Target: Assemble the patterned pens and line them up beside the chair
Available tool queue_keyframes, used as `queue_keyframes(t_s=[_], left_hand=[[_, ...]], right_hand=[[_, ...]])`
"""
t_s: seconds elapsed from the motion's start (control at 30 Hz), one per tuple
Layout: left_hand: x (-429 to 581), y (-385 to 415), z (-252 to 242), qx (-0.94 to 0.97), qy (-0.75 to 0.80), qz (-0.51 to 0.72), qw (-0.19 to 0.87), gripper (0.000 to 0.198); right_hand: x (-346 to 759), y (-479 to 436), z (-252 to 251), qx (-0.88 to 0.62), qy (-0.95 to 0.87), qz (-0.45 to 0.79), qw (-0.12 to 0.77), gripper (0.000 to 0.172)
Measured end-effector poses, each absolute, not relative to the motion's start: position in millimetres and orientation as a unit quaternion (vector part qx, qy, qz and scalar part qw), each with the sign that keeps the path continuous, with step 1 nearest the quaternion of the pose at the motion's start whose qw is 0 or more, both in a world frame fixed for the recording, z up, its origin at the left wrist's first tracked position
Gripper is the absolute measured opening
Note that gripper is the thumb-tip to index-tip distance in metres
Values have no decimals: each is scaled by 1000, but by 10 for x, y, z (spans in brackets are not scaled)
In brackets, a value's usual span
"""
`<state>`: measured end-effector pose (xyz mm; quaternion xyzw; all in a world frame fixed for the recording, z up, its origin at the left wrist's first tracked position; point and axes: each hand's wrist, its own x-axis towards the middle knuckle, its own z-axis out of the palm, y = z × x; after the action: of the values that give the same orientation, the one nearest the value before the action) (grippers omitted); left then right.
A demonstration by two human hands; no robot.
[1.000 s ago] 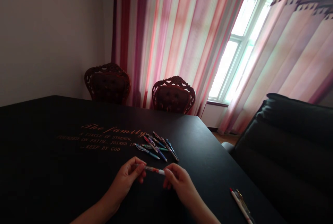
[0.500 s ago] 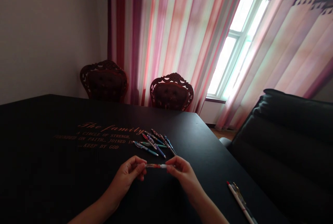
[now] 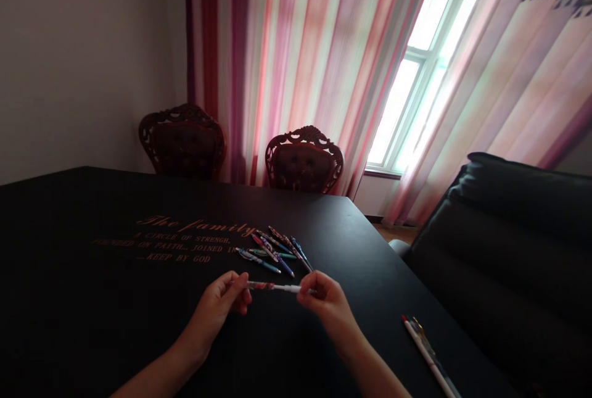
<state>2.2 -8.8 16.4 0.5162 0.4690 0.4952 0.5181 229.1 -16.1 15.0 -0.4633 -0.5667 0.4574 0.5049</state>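
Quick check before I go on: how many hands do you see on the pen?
2: the left hand holds the patterned end of the pen, and the right hand holds its white end. No other hand shows.

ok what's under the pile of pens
The black table lies under the piled pens; its lettering runs up to them, and whatever they cover can't be seen.

head-worn view, forward and down across the black table (image 3: 115,318) (curtains (image 3: 305,46) beyond)
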Motion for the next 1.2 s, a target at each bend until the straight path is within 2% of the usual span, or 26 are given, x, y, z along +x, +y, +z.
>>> queue_keyframes(t_s=[0.17,0.3,0.47,0.57,0.7,1.03,1.2], left_hand=[[-80,15,148,531,482,496,489,36],[-105,38,116,570,491,475,456,33],[-51,-71,158,672,472,414,393,18],[-46,-98,163,709,469,390,354,15],[-80,-72,131,738,486,374,281,13],[-112,-73,188,769,513,315,216,15],[-119,-77,157,786,525,279,169,12]], right_hand=[[2436,-76,153,-467,-567,507,451,31],[2637,7,110,-487,-570,506,426,29],[2710,19,88,-505,-579,498,402,30],[2627,-26,124,-488,-598,494,400,29],[2529,-72,152,-473,-617,481,406,28],[2545,-30,26,-486,-642,443,395,17],[2473,-107,56,-508,-693,379,344,13]])
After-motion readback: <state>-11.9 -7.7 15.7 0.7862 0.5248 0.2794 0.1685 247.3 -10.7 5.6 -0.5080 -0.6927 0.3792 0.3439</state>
